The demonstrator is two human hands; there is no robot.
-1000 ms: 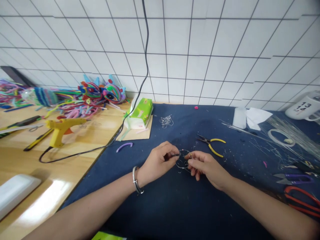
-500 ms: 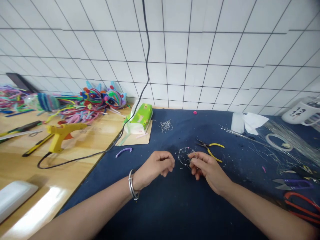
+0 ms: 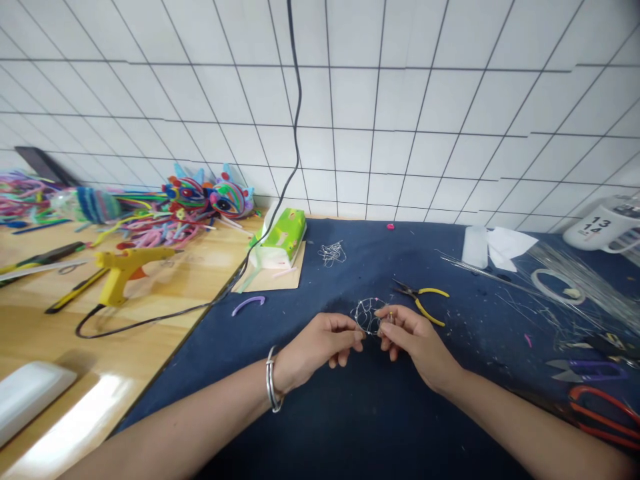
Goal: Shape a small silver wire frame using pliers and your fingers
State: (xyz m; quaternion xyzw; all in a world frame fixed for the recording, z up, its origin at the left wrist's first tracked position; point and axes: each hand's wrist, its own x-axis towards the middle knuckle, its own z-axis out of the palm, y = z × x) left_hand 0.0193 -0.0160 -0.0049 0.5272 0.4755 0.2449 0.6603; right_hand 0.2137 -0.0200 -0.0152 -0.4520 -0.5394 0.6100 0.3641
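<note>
Through the head camera I see the right hand (image 3: 413,339) pinching the right side of a beaded wire ring (image 3: 369,312) above the dark blue cloth (image 3: 320,427), near yellow-handled pliers (image 3: 419,293). The left hand (image 3: 320,345) meets its lower-left edge; whether gripping, I cannot tell.

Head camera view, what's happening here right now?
A person's two bare hands are at a round, silvery wire ring above dark blue cloth. The right hand holds its right side; the left hand is at its lower left, its hold unclear. Open yellow-handled metal pliers lie beyond the right hand, tangled silvery wire farther back.
</note>
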